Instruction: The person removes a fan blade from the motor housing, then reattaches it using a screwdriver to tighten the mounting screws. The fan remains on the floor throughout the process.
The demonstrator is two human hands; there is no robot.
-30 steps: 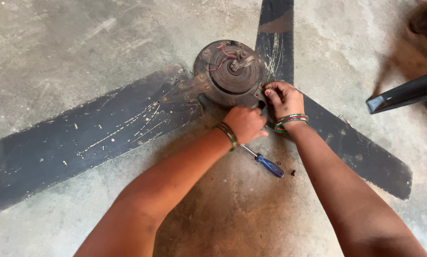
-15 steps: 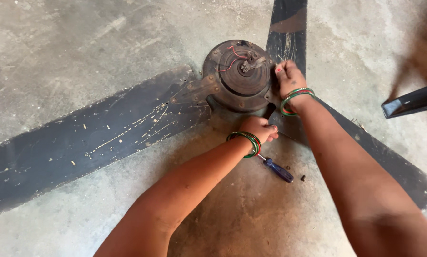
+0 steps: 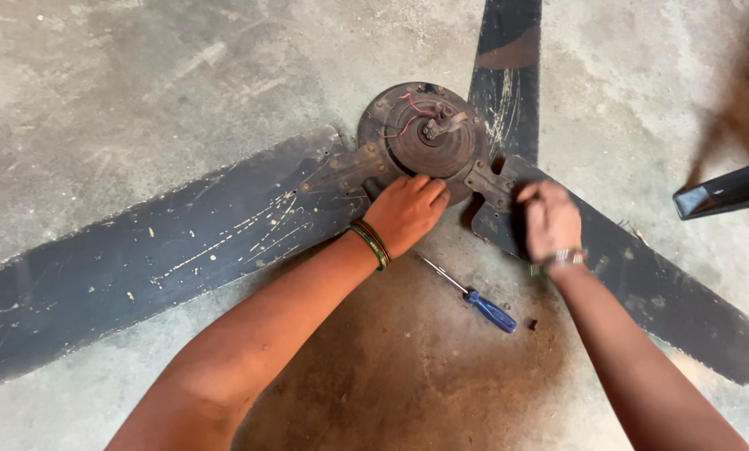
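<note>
- Nearest us, bare concrete floor [image 3: 408, 392]; a blue-handled screwdriver [image 3: 474, 299] lies between our wrists.
- Our left hand [image 3: 408, 210] curls over the fan motor hub [image 3: 424, 134] rim at 6 o'clock.
- Our right hand [image 3: 548, 219], blurred, presses flat on the right blade [image 3: 642, 284] root; the grip we cannot tell.

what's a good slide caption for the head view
Two bare hands, left hand and right hand, rest on a dismantled ceiling fan on concrete, blue-handled screwdriver lying between the forearms.

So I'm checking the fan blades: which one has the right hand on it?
The blade running to the lower right; the right hand rests on its inner end. The long left blade and upper blade are untouched.
</note>
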